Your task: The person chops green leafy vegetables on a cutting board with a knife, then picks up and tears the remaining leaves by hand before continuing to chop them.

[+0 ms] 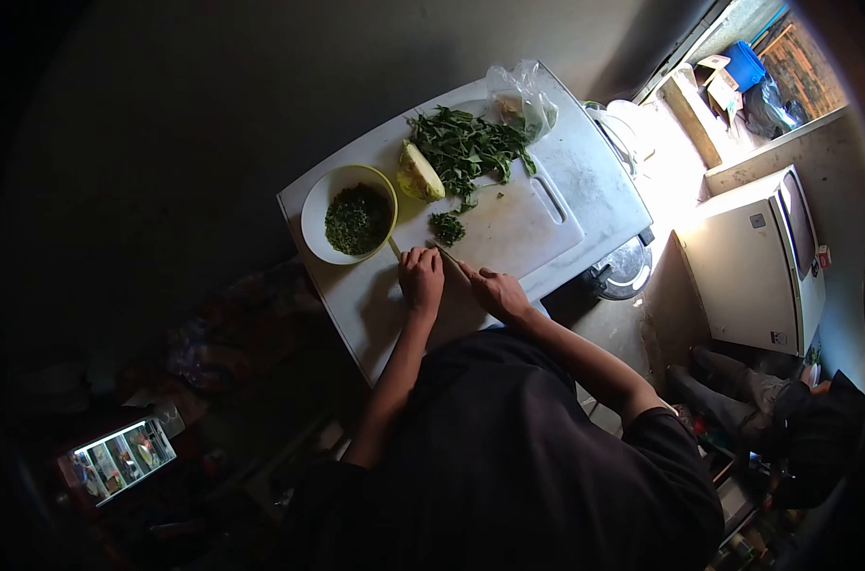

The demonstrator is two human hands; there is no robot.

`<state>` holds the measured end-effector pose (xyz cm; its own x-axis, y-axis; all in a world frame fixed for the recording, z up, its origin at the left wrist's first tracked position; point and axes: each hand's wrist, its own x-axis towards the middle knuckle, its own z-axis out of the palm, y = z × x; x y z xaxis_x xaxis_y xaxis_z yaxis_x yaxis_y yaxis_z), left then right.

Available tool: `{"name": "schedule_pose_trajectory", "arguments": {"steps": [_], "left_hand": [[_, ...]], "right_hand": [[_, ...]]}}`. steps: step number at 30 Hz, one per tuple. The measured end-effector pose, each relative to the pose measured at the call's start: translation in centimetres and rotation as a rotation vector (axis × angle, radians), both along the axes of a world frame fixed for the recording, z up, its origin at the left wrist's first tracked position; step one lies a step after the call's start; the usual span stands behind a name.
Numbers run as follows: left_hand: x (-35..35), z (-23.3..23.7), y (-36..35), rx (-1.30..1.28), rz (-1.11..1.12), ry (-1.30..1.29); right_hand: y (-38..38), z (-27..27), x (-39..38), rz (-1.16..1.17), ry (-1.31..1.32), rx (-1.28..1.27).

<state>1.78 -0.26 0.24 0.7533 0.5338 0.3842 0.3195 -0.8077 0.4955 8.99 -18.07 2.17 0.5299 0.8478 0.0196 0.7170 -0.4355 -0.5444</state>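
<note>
My right hand [490, 288] is closed around a knife [446, 255], whose blade points up and left toward my left hand. Fingers bent together, my left hand [421, 270] rests at the near edge of the white cutting board [523, 231]; what it holds, if anything, is too small to make out. Just beyond both hands lies a small pile of chopped greens [447, 227]. A white bowl [312, 214] with a yellow-green rim, to the left, holds more chopped greens [357, 219]. Leafy stems [466, 147] spread over the board's far part, beside a pale cut vegetable wedge [420, 174].
A clear plastic bag [525, 103] sits at the far corner of the white table [607, 196]. A round appliance [625, 269] stands right of the table, a small fridge [740, 262] farther right. Another person [780, 409] is at the lower right.
</note>
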Motion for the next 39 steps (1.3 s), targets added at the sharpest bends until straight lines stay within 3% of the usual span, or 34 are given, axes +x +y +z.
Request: {"name": "schedule_pose_trajectory", "arguments": {"steps": [18, 27, 39], "left_hand": [[0.0, -0.2, 0.3, -0.062, -0.056, -0.004], [0.1, -0.1, 0.7, -0.162, 0.040, 0.009], [0.1, 0.0, 0.7, -0.044, 0.014, -0.004]], "right_hand": [[-0.3, 0.4, 1.2, -0.009, -0.037, 0.022], [-1.3, 1.2, 0.3, -0.026, -0.005, 0.014], [-1.2, 1.9, -0.1, -0.006, 0.009, -0.023]]}}
